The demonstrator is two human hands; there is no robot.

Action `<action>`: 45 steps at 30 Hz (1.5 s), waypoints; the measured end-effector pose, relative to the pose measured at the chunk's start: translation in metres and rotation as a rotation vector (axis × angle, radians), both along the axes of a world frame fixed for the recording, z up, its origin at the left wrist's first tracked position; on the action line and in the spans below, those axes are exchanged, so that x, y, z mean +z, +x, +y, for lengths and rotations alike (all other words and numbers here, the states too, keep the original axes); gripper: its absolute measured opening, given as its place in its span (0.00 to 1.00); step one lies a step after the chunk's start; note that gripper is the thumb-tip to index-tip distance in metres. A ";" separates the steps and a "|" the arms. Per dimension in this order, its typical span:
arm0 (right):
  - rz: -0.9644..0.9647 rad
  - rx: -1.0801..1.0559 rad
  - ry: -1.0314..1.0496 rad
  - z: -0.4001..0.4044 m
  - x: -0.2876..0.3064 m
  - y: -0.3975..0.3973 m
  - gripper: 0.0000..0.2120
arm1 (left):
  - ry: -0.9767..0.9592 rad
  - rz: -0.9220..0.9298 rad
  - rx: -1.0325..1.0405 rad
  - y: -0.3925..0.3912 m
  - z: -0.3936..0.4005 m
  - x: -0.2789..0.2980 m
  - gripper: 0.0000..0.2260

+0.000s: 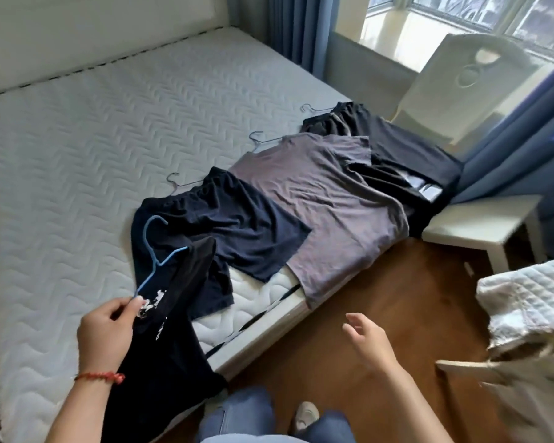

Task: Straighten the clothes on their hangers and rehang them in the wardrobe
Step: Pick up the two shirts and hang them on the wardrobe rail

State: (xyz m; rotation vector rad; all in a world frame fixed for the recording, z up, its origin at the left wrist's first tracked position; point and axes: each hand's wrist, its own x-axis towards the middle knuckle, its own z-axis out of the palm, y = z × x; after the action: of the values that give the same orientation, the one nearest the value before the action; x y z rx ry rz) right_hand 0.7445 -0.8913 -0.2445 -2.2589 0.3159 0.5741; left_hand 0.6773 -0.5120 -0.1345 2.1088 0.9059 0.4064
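My left hand (104, 334) pinches the shoulder end of a blue wire hanger (155, 251) that carries a black garment with white print (160, 346), lifted above the near bed edge. My right hand (370, 338) hovers over the floor with relaxed fingers, holding nothing. Three more garments lie in a row on the mattress (93, 139), each with a hanger hook showing: navy shorts (237, 225), a grey T-shirt (320, 199) and a black garment (394, 148) at the far end.
A white stool (480, 222) stands by the bed's corner, and a white chair (461, 78) stands by the window with blue curtains (522, 139). At right sits a quilted white bundle (528, 308). Wooden floor (365, 282) lies between. No wardrobe is in view.
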 end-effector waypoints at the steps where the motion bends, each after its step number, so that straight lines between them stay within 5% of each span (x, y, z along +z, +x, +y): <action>1: 0.018 -0.026 -0.005 -0.017 -0.001 0.000 0.15 | 0.001 -0.002 0.005 0.005 -0.011 0.002 0.07; 16: 0.103 -0.138 -0.023 -0.119 -0.022 0.125 0.12 | -0.167 -0.067 0.191 0.148 -0.076 -0.021 0.08; 31: 0.042 0.123 0.034 -0.109 -0.004 0.367 0.10 | -0.086 -0.003 0.192 0.327 -0.168 -0.001 0.07; 45: -0.044 0.545 0.077 -0.106 0.000 0.611 0.12 | -0.061 0.036 0.508 0.441 -0.284 -0.014 0.07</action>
State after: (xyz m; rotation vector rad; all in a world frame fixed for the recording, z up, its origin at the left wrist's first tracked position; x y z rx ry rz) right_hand 1.3556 -0.9977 -0.2440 -2.2752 -0.3539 0.7938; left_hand 1.1180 -0.7960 -0.1483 1.8185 1.4591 0.5892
